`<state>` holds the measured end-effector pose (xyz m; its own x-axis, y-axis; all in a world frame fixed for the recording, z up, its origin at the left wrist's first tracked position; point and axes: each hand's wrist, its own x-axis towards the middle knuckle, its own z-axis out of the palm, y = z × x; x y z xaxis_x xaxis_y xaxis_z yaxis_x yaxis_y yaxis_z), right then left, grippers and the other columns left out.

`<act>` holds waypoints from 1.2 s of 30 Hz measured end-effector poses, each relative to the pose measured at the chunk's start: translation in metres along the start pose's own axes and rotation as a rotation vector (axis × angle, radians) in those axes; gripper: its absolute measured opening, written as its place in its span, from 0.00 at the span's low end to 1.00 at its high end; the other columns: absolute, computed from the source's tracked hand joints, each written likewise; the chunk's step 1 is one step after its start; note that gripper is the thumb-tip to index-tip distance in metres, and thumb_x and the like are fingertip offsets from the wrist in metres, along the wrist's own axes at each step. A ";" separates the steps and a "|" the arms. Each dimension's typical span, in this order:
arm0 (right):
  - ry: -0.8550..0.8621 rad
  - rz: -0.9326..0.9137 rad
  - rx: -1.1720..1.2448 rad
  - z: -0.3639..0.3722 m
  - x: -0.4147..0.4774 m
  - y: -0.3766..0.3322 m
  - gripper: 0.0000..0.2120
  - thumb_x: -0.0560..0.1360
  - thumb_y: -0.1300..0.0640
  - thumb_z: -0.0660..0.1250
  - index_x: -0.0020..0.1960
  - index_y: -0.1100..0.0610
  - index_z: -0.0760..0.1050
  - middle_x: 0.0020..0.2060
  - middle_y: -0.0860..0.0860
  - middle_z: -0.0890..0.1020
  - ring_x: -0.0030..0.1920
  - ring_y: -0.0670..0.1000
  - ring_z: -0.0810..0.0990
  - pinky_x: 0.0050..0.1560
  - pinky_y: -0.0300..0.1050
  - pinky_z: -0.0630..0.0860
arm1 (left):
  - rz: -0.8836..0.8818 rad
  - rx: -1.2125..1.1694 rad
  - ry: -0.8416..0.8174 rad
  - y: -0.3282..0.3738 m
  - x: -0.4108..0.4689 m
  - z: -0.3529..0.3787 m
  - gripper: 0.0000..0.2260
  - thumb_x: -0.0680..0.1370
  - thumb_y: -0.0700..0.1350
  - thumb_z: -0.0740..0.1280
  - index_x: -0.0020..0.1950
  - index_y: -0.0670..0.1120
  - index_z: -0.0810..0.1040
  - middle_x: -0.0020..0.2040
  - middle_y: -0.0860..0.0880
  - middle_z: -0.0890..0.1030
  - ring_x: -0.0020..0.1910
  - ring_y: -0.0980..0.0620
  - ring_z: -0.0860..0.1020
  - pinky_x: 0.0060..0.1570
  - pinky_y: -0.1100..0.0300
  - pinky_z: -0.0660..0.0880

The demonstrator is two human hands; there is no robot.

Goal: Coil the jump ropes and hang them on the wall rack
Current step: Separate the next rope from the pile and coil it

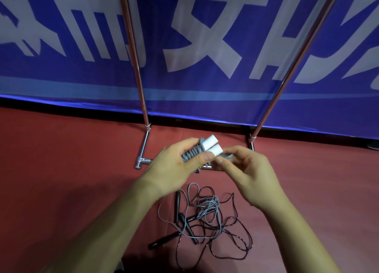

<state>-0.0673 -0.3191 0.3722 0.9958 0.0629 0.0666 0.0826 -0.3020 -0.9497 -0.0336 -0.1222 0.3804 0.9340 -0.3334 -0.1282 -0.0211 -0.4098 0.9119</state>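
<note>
Our left hand (176, 164) grips a grey rope (191, 152), its cord wound in tight turns below two smooth white cylindrical handles (213, 145). Our right hand (246, 170) pinches the cord just beside them. Beneath, on the red floor (61, 149), thin dark and grey cords (207, 215) with black handles (177, 201) lie tangled, near the chrome rack (141, 88).

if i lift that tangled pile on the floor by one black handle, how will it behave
Probably floppy: the thin cords lie in loose loops, so they would sag and trail. Likely snaggy too, since grey and dark loops cross, so other handles may drag along. The black handle looks rigid and round, so it might roll.
</note>
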 end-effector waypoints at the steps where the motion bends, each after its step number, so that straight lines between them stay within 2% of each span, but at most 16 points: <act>1: 0.004 -0.023 -0.077 0.001 -0.002 -0.001 0.04 0.76 0.56 0.72 0.51 0.54 0.81 0.39 0.45 0.87 0.43 0.44 0.86 0.47 0.36 0.80 | -0.013 -0.031 0.001 0.000 0.000 0.002 0.12 0.75 0.63 0.67 0.55 0.61 0.80 0.32 0.58 0.80 0.23 0.62 0.73 0.30 0.65 0.70; 5: 0.031 -0.086 -0.240 0.003 -0.003 0.000 0.02 0.76 0.54 0.73 0.49 0.50 0.82 0.37 0.39 0.86 0.42 0.38 0.84 0.43 0.30 0.78 | -0.055 -0.079 -0.018 -0.003 0.003 0.005 0.14 0.73 0.67 0.65 0.52 0.61 0.80 0.34 0.48 0.81 0.22 0.55 0.72 0.28 0.56 0.72; 7: 0.039 -0.099 -0.238 0.003 -0.003 0.000 0.03 0.76 0.54 0.73 0.49 0.51 0.82 0.38 0.39 0.86 0.42 0.37 0.84 0.43 0.30 0.77 | -0.070 -0.063 -0.024 -0.003 0.002 0.005 0.12 0.75 0.65 0.65 0.52 0.61 0.80 0.32 0.49 0.80 0.22 0.54 0.72 0.29 0.55 0.72; 11: 0.113 -0.064 -0.025 0.007 -0.003 -0.003 0.04 0.74 0.59 0.75 0.47 0.55 0.80 0.36 0.44 0.86 0.41 0.42 0.86 0.45 0.33 0.77 | -0.063 -0.084 -0.053 0.001 0.002 0.004 0.18 0.72 0.71 0.62 0.54 0.62 0.79 0.38 0.44 0.82 0.23 0.52 0.73 0.29 0.54 0.73; 13: 0.184 -0.065 0.090 0.011 -0.002 -0.004 0.07 0.72 0.61 0.76 0.46 0.57 0.79 0.36 0.47 0.86 0.40 0.46 0.86 0.45 0.38 0.78 | -0.058 -0.091 -0.055 0.001 0.002 0.006 0.19 0.73 0.71 0.60 0.54 0.62 0.78 0.36 0.46 0.81 0.24 0.51 0.73 0.30 0.54 0.73; 17: 0.223 -0.166 0.073 0.018 -0.001 -0.006 0.08 0.72 0.61 0.75 0.48 0.54 0.79 0.38 0.48 0.85 0.40 0.49 0.83 0.46 0.42 0.78 | -0.093 -0.138 -0.046 -0.002 0.001 0.009 0.14 0.80 0.66 0.58 0.53 0.61 0.78 0.33 0.53 0.80 0.25 0.49 0.74 0.30 0.57 0.72; 22: 0.232 -0.185 0.017 0.021 0.000 -0.006 0.04 0.74 0.60 0.74 0.46 0.52 0.80 0.37 0.48 0.82 0.37 0.50 0.78 0.41 0.41 0.75 | -0.137 -0.206 0.002 0.002 0.001 0.009 0.13 0.84 0.60 0.55 0.50 0.63 0.78 0.34 0.49 0.79 0.26 0.48 0.74 0.29 0.56 0.71; 25: 0.241 -0.172 0.065 0.022 0.001 -0.008 0.05 0.75 0.62 0.73 0.46 0.53 0.80 0.35 0.51 0.81 0.36 0.52 0.76 0.40 0.44 0.74 | -0.128 -0.162 0.004 0.003 0.001 0.006 0.14 0.85 0.54 0.54 0.47 0.59 0.77 0.33 0.48 0.78 0.25 0.48 0.74 0.30 0.55 0.72; 27: 0.243 -0.144 0.123 0.022 0.001 -0.008 0.05 0.75 0.64 0.72 0.44 0.55 0.80 0.34 0.53 0.80 0.35 0.49 0.75 0.39 0.42 0.73 | -0.119 -0.120 0.013 0.005 0.001 0.004 0.14 0.85 0.52 0.54 0.45 0.56 0.77 0.30 0.51 0.77 0.24 0.49 0.74 0.30 0.55 0.72; 30: 0.207 -0.114 0.168 0.024 0.000 -0.009 0.05 0.75 0.64 0.72 0.42 0.58 0.77 0.30 0.54 0.74 0.33 0.45 0.71 0.36 0.37 0.70 | -0.113 -0.098 0.039 0.006 0.001 0.002 0.12 0.83 0.50 0.56 0.46 0.55 0.79 0.30 0.50 0.78 0.24 0.50 0.74 0.28 0.54 0.72; 33: 0.172 -0.150 0.107 0.025 -0.001 -0.010 0.05 0.76 0.62 0.72 0.43 0.56 0.77 0.33 0.54 0.76 0.35 0.46 0.73 0.39 0.37 0.71 | -0.139 -0.164 0.043 0.003 0.003 0.000 0.11 0.81 0.51 0.59 0.47 0.50 0.80 0.31 0.47 0.79 0.24 0.48 0.73 0.26 0.57 0.69; 35: 0.183 -0.179 0.026 0.025 0.001 -0.008 0.03 0.76 0.59 0.71 0.46 0.52 0.78 0.40 0.50 0.79 0.40 0.47 0.77 0.44 0.38 0.73 | -0.152 -0.239 0.027 0.001 0.005 0.000 0.13 0.76 0.53 0.60 0.46 0.48 0.80 0.31 0.45 0.79 0.24 0.47 0.72 0.25 0.58 0.68; 36: 0.206 -0.184 0.006 0.025 0.002 -0.006 0.03 0.76 0.59 0.71 0.47 0.51 0.79 0.44 0.51 0.79 0.44 0.49 0.78 0.46 0.38 0.73 | -0.157 -0.261 0.020 0.000 0.006 0.000 0.13 0.75 0.54 0.60 0.45 0.48 0.80 0.31 0.44 0.79 0.24 0.46 0.72 0.25 0.58 0.68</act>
<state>-0.0666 -0.2935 0.3702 0.9512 -0.0793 0.2982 0.2629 -0.2977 -0.9178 -0.0279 -0.1246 0.3794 0.9255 -0.2657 -0.2699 0.2136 -0.2224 0.9513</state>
